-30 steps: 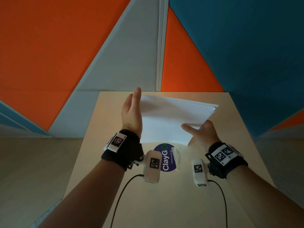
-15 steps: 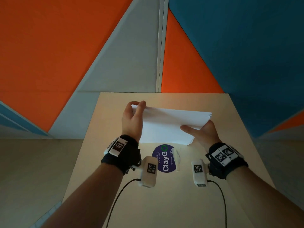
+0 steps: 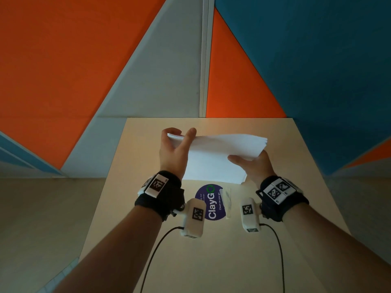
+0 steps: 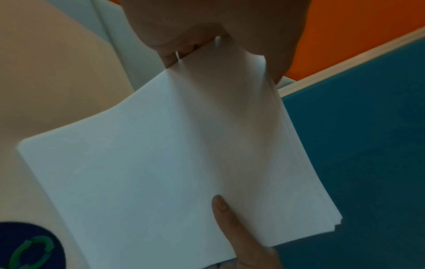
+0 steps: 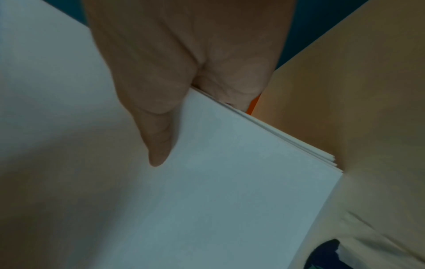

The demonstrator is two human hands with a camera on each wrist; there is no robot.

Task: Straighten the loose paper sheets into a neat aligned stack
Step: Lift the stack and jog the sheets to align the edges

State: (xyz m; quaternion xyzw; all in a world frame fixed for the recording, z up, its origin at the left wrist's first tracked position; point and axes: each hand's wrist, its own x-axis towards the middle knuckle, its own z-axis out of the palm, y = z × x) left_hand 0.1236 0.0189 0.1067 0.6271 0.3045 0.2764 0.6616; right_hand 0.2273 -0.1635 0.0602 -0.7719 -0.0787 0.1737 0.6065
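Observation:
A stack of white paper sheets (image 3: 220, 153) stands tilted on the light wooden table (image 3: 211, 261), its near edge down by the sticker and its far edge raised. My left hand (image 3: 175, 144) grips the upper left corner, thumb on the near face and fingers curled behind. My right hand (image 3: 251, 163) pinches the right edge, thumb across the near face of the paper stack (image 5: 230, 182) and fingers behind. The left wrist view shows the paper stack (image 4: 161, 172) bowed, its right edges slightly fanned. The sheet edges sit a little offset at the lower right corner.
A round dark blue "ClayGo" sticker (image 3: 211, 203) lies on the table just in front of the paper. Orange, grey and blue wall panels (image 3: 148, 70) rise right behind the table's far edge. Cables run from both wrist cameras toward me.
The left hand went from flat against the stack's left edge to gripping its upper left corner. The stack has tilted further away and its sheets have drawn closer together.

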